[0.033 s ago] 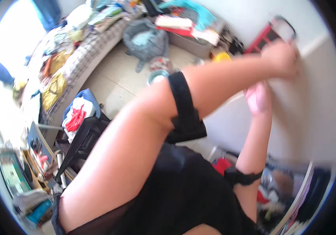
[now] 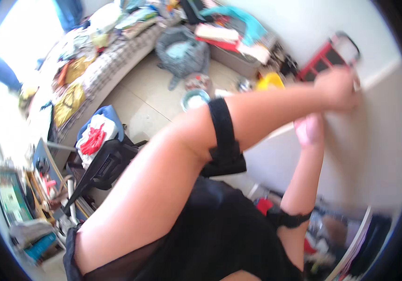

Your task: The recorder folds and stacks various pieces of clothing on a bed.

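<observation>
Reaching across to the upper right, my left hand (image 2: 337, 89) is at the far edge of a large pale panel (image 2: 365, 154). Its fingers look curled in a closed grip, and whatever they may hold is hidden. My right hand (image 2: 309, 130) is just below the left forearm, close to the panel's face, with its pinkish palm side partly showing. The right fingers are covered by the left forearm. Each forearm wears a black strap, the left one (image 2: 222, 126) with a dark block on it.
A bed (image 2: 100, 77) heaped with clothes runs along the left. On the floor stand a grey fabric basket (image 2: 182, 58), a light-blue basin (image 2: 195, 99) and a yellow container (image 2: 270, 81). A red-and-black folding trolley (image 2: 323, 58) leans at the wall. A black chair (image 2: 109, 161) is at left.
The whole view has shifted slightly, so the room and both hands appear a little lower. Both hands keep their places by the panel.
</observation>
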`<action>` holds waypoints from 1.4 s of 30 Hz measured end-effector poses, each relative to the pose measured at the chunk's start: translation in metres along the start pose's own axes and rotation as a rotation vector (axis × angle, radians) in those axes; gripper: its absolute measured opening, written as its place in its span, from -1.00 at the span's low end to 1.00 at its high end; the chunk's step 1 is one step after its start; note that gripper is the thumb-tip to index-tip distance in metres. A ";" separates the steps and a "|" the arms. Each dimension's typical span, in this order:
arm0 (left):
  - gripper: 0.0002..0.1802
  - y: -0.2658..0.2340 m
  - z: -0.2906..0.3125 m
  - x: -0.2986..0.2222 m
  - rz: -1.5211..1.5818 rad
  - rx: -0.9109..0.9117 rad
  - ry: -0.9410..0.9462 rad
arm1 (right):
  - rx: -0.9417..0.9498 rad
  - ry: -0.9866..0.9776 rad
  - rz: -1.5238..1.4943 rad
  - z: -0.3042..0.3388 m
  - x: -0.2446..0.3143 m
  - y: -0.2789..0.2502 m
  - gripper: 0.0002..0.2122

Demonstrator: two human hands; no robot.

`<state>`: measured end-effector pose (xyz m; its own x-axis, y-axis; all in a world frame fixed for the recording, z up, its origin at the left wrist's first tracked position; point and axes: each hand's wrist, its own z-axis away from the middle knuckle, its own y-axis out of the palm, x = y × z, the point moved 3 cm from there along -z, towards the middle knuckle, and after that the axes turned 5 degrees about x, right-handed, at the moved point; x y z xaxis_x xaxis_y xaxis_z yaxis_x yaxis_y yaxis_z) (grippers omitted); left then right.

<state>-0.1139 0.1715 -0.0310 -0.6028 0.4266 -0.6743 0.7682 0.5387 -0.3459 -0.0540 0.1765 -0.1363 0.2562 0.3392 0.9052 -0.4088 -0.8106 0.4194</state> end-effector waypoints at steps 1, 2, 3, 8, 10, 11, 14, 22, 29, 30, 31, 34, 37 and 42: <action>-0.62 -0.008 0.016 -0.003 0.027 -0.040 0.056 | -0.100 -0.060 -0.046 -0.005 -0.001 0.007 -0.66; -0.61 -0.023 0.031 0.004 -0.011 -0.040 0.037 | -0.084 0.020 -0.044 -0.015 -0.012 0.019 -0.61; -0.63 -0.041 0.043 0.010 0.051 0.018 -0.004 | 0.052 0.005 -0.073 -0.027 -0.020 0.022 -0.59; -0.77 -0.180 0.146 0.079 0.067 -0.175 -0.304 | 0.248 0.184 -0.151 -0.126 -0.099 0.092 -0.71; -0.78 -0.242 0.206 0.097 0.015 -0.327 -0.526 | 0.240 0.354 -0.215 -0.157 -0.133 0.156 -0.76; -0.80 -0.268 0.242 0.115 0.060 -0.457 -0.597 | 0.277 0.425 -0.236 -0.170 -0.154 0.184 -0.76; -0.80 -0.345 0.324 0.130 0.126 -0.741 -0.863 | 0.388 0.597 -0.291 -0.207 -0.219 0.262 -0.78; -0.79 -0.433 0.482 0.119 0.213 -1.266 -1.049 | 0.494 0.972 -0.309 -0.258 -0.350 0.395 -0.81; -0.77 -0.455 0.542 0.143 0.447 -1.645 -1.061 | 0.470 1.210 -0.341 -0.330 -0.445 0.471 -0.83; -0.77 -0.461 0.548 0.149 0.464 -1.697 -1.063 | 0.481 1.226 -0.340 -0.343 -0.457 0.483 -0.83; -0.78 -0.466 0.555 0.156 0.465 -1.737 -1.056 | 0.484 1.238 -0.334 -0.355 -0.466 0.495 -0.83; -0.77 -0.488 0.569 0.178 0.490 -1.841 -1.076 | 0.491 1.246 -0.316 -0.407 -0.490 0.522 -0.84; -0.76 -0.501 0.587 0.207 0.537 -1.989 -1.101 | 0.478 1.246 -0.326 -0.478 -0.508 0.542 -0.83; -0.76 -0.550 0.573 0.265 0.696 -2.051 -1.090 | 0.420 1.130 -0.298 -0.606 -0.525 0.566 -0.83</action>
<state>-0.5730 -0.4283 -0.3934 0.3272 0.7695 -0.5485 -0.7640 0.5570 0.3256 -0.9505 -0.1712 -0.3319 -0.6925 0.5882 0.4178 -0.0989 -0.6509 0.7527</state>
